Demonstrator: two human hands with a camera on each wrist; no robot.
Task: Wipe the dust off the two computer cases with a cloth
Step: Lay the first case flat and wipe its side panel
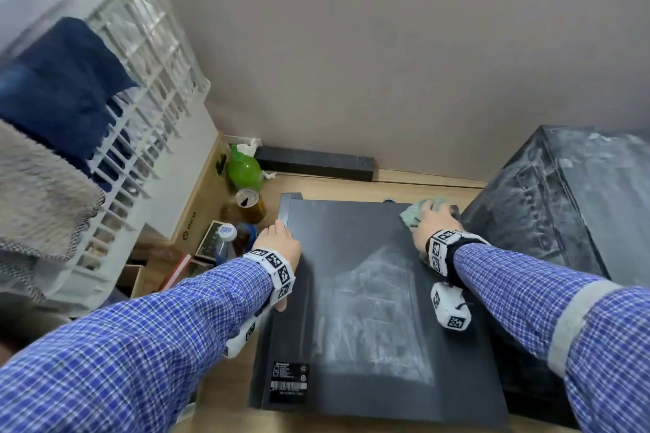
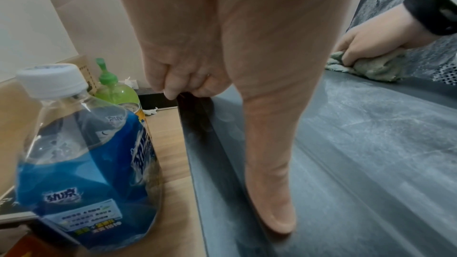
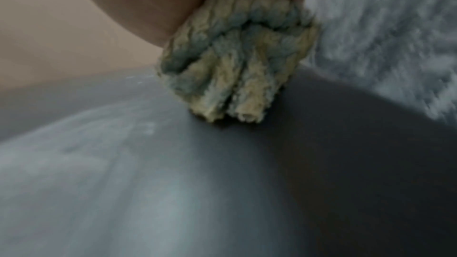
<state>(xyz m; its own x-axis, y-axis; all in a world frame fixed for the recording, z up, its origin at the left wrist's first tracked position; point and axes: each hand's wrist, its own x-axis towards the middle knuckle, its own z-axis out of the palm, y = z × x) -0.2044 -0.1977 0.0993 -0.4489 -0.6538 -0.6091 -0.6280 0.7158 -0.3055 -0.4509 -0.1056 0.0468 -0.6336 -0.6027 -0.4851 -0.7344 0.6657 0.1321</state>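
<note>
**Asker:** Hands first, please. Where are they, and what do they hold?

**Describer:** Both rest on a flat computer case (image 1: 351,239) lying on its side on a wooden floor (image 1: 415,183). The right hand (image 1: 431,221) is at the case's far right corner, fingers curled over a bunched pale green cloth (image 1: 415,214) and pressing it onto the panel. In the right wrist view the cloth's folds are squeezed under the palm, its lower edge touching the dark surface. The left hand (image 1: 279,244) grips the case's left edge: the fingers (image 2: 178,83) curl down over the rim, and the thumb (image 2: 274,192) lies straight along the top panel.

**Asker:** How does the panel look?

**Describer:** Dark grey, with a pale dusty patch in its middle and near part. The strips along its left and right sides look darker, though the wrist views are blurred, so I cannot judge them closely.

**Asker:** And the other case?

**Describer:** A taller computer case (image 1: 580,200) stands just beside the flat one, on its right, its top and side coated in whitish dust.

**Asker:** Anything else nearby?

**Describer:** Left of the flat case stand a bottle with a blue label (image 2: 84,159), an opened drink can (image 1: 249,206) and a green bottle (image 1: 244,170). A white basket (image 1: 147,56) holding fabric stands further left.
</note>
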